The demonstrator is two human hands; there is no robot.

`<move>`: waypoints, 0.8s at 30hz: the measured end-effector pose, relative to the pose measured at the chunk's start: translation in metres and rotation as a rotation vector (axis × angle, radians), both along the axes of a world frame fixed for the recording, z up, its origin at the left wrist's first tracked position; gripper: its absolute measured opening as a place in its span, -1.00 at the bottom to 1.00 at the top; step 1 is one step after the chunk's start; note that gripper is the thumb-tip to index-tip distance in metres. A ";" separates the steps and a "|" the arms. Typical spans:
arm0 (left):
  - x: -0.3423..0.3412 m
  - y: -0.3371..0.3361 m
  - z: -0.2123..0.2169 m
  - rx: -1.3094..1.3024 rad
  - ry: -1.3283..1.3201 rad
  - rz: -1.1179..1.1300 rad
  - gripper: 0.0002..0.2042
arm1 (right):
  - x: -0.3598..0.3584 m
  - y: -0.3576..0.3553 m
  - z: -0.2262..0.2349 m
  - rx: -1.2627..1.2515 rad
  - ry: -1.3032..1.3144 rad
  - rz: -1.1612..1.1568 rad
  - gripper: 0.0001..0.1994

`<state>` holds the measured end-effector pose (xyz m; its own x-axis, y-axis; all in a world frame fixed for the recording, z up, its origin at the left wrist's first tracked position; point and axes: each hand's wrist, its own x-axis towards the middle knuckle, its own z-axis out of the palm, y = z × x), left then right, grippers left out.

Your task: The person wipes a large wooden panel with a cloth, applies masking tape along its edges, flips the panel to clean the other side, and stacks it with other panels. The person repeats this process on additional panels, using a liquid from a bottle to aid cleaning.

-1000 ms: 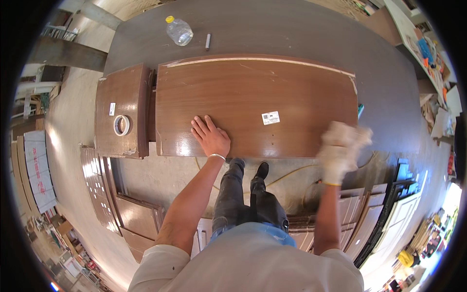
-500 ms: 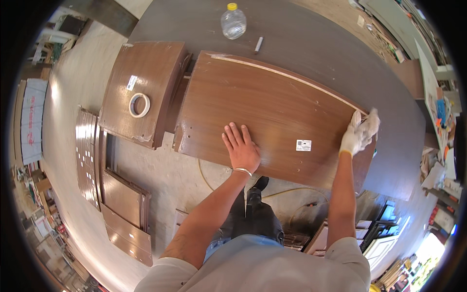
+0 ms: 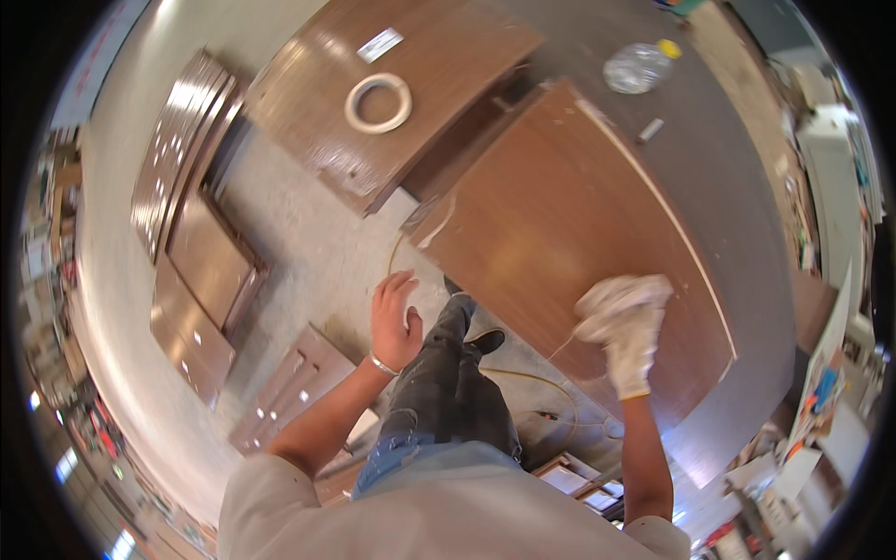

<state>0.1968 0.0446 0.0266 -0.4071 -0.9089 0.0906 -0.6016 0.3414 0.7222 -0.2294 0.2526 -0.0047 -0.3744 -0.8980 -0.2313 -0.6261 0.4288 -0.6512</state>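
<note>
A brown wood-grain panel (image 3: pixel 560 205) lies on the dark work surface, a pale strip along its far edge. Above the panel is my right hand (image 3: pixel 627 327) in a white knit glove; motion blur hides its fingers and whether it touches the wood. A thin thread trails beside the glove. My bare left hand (image 3: pixel 397 322), a bracelet at its wrist, is off the panel's near edge, over the floor, holding nothing, with fingers stretched and thumb apart. Left of the panel stands a stack of brown boards (image 3: pixel 308 84) with a roll of tape (image 3: pixel 405 105) on top.
A clear bottle with a yellow cap (image 3: pixel 637 70) and a small white stick (image 3: pixel 651 130) lie beyond the panel. More brown boards (image 3: pixel 210 257) are stacked on the floor at left. A yellow hose (image 3: pixel 527 376) runs across the floor near my feet.
My left hand has lifted off the panel and moved left. My gloved right hand has left the panel's far right corner and come inward over it. The view has turned left.
</note>
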 end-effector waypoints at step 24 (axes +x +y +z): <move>-0.026 -0.027 -0.058 0.660 0.664 0.634 -0.73 | 0.101 -0.204 -0.008 0.087 0.461 -0.187 -0.41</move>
